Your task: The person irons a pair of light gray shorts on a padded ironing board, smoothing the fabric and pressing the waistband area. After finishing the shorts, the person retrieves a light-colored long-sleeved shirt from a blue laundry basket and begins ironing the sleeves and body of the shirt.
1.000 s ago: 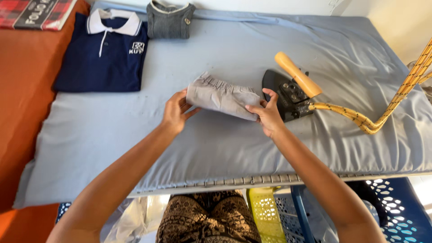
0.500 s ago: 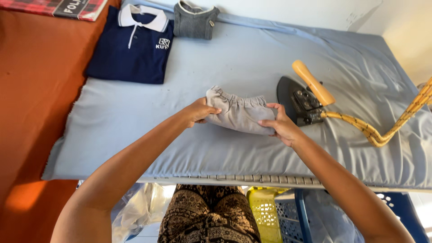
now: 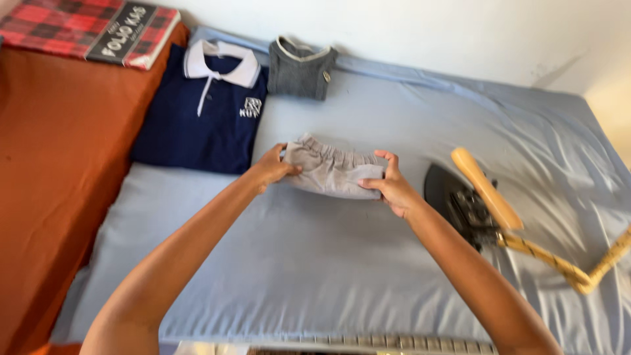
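Folded grey shorts (image 3: 334,172) sit between your hands: left hand (image 3: 271,168) grips at nine o'clock, right hand (image 3: 393,187) pinches at three o'clock.

wall (image 3: 420,33): plain white | board cover (image 3: 368,263): wrinkled pale blue | surface at left (image 3: 59,171): rust-orange | light: warm daylight from right

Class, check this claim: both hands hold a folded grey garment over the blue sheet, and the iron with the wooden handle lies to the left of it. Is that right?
One detail is wrong. In the head view the iron lies to the right of the folded grey garment, not the left. The left hand and right hand do hold it over the blue sheet.
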